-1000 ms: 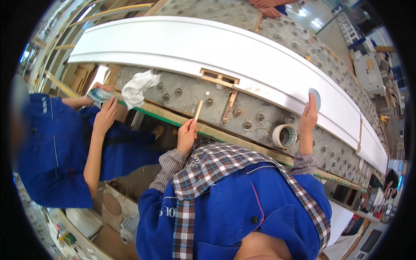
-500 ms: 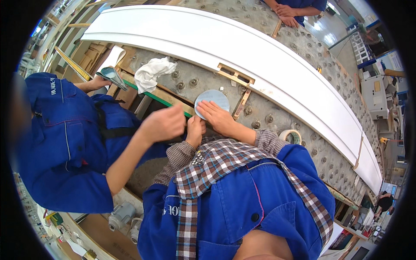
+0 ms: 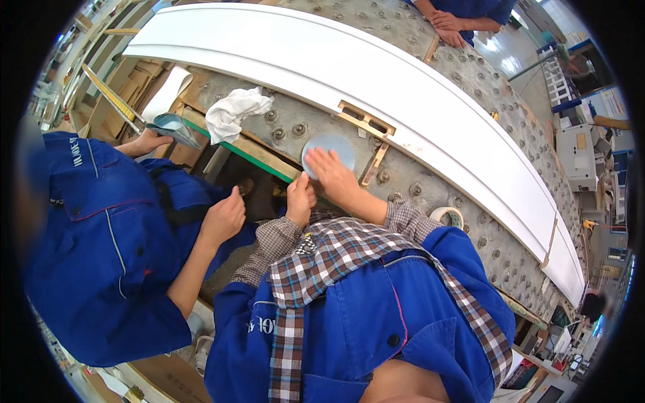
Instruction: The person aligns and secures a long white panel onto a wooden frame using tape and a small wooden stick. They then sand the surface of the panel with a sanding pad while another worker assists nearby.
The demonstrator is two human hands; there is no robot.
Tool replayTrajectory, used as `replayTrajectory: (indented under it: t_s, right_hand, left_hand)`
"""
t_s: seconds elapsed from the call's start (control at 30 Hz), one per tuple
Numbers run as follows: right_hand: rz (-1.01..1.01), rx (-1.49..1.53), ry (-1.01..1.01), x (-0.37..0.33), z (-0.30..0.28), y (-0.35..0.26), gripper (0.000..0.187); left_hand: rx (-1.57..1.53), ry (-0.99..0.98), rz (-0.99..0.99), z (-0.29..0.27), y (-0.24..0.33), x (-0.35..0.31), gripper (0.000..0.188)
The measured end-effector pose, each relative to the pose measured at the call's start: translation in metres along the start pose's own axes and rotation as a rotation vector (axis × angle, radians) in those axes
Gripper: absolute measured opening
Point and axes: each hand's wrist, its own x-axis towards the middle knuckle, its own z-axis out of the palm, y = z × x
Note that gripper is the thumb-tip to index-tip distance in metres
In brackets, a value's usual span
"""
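Observation:
A round grey-blue disc, which looks like a sanding disc (image 3: 327, 143), lies flat on the grey work table near its front edge. My right hand (image 3: 336, 178) rests palm down on it, fingers stretched out. Just left of it, my left hand (image 3: 300, 198) is closed with its thumb up by the disc's lower left rim; its curled fingers hide whatever may be in them. Beyond the disc stretches a long white panel (image 3: 282, 43), with a slotted wooden piece (image 3: 366, 119) at its near edge.
At the left, a co-worker (image 3: 101, 221) holds a bent grey-blue sheet (image 3: 173, 126). A crumpled white cloth (image 3: 235, 114) lies on the table by a green-edged strip (image 3: 259, 161). A tape roll (image 3: 448, 216) sits at right. Another person's hands (image 3: 448, 23) rest across the table.
The co-worker's nearer hand has drawn back from beside my left hand, down and to the left. My right hand has shifted slightly on the disc and its fingers are blurred.

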Motion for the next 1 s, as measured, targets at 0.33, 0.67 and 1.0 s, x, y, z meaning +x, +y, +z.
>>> replayTrajectory:
  t_s: [0.33,0.67,1.0]
  right_hand:
    - [0.007,-0.038,-0.001,0.002,0.003,0.007,0.052]
    - [0.114,-0.064,-0.036,0.011,0.000,0.020,0.058]
    - [0.127,-0.038,-0.035,0.019,-0.004,0.018,0.055]
  left_hand:
    - [-0.006,0.033,0.044,0.008,-0.005,0.003,0.030]
    - [0.014,0.056,0.074,0.021,-0.003,0.001,0.031]
    - [0.027,0.096,0.063,0.021,0.004,-0.006,0.032]
